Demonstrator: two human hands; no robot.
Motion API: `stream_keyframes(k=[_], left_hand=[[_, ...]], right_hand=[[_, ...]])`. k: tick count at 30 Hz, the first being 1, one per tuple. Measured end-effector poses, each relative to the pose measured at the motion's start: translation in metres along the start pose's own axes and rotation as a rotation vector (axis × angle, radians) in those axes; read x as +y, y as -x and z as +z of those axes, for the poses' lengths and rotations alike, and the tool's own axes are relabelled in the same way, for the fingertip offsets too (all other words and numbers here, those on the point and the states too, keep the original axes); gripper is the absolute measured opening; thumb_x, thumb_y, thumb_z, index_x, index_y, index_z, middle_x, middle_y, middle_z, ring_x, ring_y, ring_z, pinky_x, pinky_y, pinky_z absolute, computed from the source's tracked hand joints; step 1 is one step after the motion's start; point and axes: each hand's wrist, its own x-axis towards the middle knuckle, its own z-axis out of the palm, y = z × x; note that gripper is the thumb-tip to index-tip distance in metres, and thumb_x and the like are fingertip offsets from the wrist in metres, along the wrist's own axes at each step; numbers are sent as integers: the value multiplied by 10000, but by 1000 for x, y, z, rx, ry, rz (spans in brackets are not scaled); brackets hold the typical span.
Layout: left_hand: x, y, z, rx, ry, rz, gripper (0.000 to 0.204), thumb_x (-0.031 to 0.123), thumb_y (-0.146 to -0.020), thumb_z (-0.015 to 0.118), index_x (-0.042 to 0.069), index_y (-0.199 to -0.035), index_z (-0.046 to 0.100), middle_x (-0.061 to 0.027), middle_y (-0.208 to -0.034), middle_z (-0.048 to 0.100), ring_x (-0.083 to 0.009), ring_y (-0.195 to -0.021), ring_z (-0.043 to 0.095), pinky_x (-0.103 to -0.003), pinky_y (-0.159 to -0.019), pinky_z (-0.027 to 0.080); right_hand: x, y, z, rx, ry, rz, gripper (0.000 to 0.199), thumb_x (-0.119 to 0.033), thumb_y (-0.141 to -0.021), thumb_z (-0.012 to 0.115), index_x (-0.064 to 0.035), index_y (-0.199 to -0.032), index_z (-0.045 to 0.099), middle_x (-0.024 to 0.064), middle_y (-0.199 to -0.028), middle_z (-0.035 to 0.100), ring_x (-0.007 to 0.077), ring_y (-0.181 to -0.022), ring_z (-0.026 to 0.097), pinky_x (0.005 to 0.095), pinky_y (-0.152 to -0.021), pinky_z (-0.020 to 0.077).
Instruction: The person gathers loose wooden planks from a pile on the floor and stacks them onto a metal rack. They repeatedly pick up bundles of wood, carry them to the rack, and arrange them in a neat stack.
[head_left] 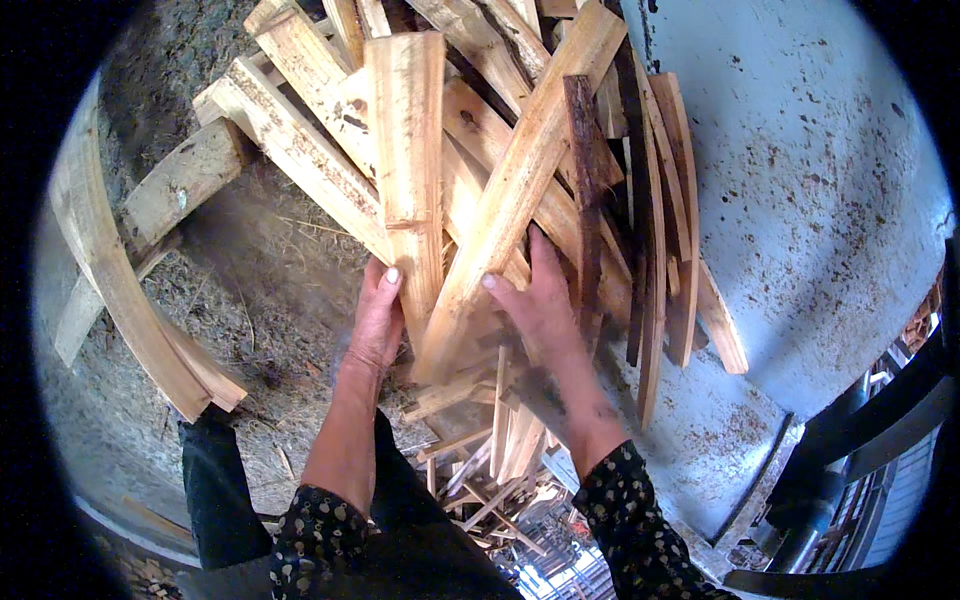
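Observation:
A pile of rough-sawn wooden slats lies in front of me, fanned out and overlapping. My left hand grips the near end of an upright-lying slat, its thumb on the left edge and the other fingers mostly hidden. My right hand is closed on a long diagonal slat that crosses over others, thumb on its face and fingers behind its right side. The near ends of these two slats almost meet between my hands. Other slats lie under and left of the held ones, and a dark, bark-edged strip stands out at the right.
On the right is a pale blue, dirt-specked metal surface. Long boards and a thick beam lie at the left over debris-strewn ground. Below my hands, more wood scraps are heaped. Dark machine parts show at lower right.

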Motion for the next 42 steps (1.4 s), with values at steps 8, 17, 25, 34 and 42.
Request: stream_keyframes(k=[8, 17, 25, 34, 42], left_hand=[[26, 39, -1, 21, -5, -50, 825, 230, -693, 693, 96, -1325, 179, -115, -1259, 379, -231, -1131, 406, -368, -943, 360], [101, 124, 97, 182, -662, -112, 859, 62, -581, 744, 26, -1223, 175, -143, -1141, 426, -218, -1058, 445, -339, -895, 406], [130, 265, 166, 190, -215, -152, 856, 13, -628, 703, 50, -1261, 128, -146, -1171, 367, -242, -1083, 423, -358, -895, 409], [114, 339, 114, 343, 37, -397, 723, -41, -681, 643, 138, -1239, 220, -119, -1125, 452, -272, -1017, 495, -414, -786, 494], [113, 306, 75, 382, 141, -331, 792, -44, -717, 573, 208, -1307, 109, -144, -1105, 451, -272, -888, 558, -397, -724, 522]], right_hand=[[0, 7, 26, -309, -577, 228, 715, -186, -742, 615, -26, -1321, 228, 123, -1255, 394, 205, -1168, 359, 321, -972, 295], [-82, 58, -33, -505, -398, 208, 862, -237, -668, 710, -11, -1325, 200, 139, -1317, 331, 235, -1243, 269, 332, -1022, 241], [-186, 171, -114, -731, -752, 527, 916, -259, -676, 726, -29, -1351, 151, 121, -1292, 377, 214, -1204, 338, 348, -1005, 276], [-212, 242, -83, -756, -857, 747, 862, -296, -693, 707, -20, -1336, 203, 115, -1242, 427, 201, -1131, 421, 322, -952, 345], [-190, 216, -15, -690, -688, 712, 780, -287, -726, 660, -67, -1343, 238, 86, -1252, 424, 189, -1117, 428, 319, -930, 364]])
